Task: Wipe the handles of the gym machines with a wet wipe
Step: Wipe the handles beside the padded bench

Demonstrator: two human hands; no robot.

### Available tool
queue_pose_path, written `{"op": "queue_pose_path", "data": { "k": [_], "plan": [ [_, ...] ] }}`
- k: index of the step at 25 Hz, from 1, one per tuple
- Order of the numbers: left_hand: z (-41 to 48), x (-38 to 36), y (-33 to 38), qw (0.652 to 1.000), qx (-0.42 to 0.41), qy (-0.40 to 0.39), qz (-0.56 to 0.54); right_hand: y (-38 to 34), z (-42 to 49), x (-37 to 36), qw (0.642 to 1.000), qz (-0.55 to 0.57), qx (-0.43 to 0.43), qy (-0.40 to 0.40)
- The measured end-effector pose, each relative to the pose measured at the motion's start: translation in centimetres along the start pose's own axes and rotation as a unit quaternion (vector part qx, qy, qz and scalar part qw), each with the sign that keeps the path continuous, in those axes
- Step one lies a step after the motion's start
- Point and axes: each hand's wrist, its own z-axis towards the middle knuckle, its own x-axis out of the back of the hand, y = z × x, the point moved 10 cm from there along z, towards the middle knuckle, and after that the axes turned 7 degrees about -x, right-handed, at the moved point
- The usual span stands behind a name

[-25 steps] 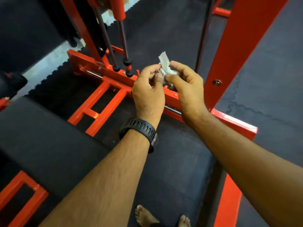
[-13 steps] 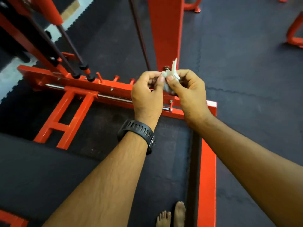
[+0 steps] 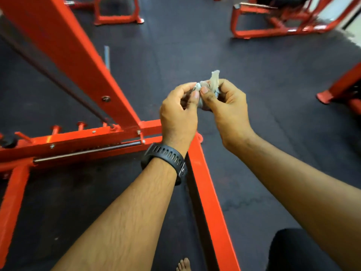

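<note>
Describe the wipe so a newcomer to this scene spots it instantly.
From the slanted red beam on the left, look right to mid-frame. The wet wipe is the crumpled scrap pinched between the left hand and right hand. Unlike the rigid red steel nearby, it is pale and soft.

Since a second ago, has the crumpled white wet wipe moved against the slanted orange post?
Yes, rightward: the wipe was left of the orange post, now right of it.

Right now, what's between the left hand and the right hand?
Only the crumpled wet wipe: the left hand and right hand both pinch it, thumbs close together. The head view shows it.
</note>
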Motion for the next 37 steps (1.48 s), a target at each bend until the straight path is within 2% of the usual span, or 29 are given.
{"op": "queue_pose_path", "data": {
  "k": [6,15,24,30,37],
  "plan": [
    [-2.1,-13.0,2.0,0.988,0.023,-0.124,-0.088,-1.1,-0.8,12.5,0.994,-0.018,-0.014,0.11],
    [-4.1,-27.7,0.8,0.975,0.014,-0.194,-0.104,2.8,1.3,27.7,0.975,-0.035,-0.004,0.221],
    [-10.0,-60.0,-0.5,0.936,0.018,-0.322,-0.139,7.9,6.4,57.5,0.941,-0.064,0.011,0.333],
    [-12.1,-79.8,6.1,0.929,0.001,-0.341,-0.146,5.3,8.3,77.4,0.912,-0.045,0.004,0.407],
    [-13.7,-93.4,15.6,0.893,-0.037,-0.431,-0.123,-2.5,8.4,90.3,0.911,-0.015,-0.028,0.411]
  ]
}}
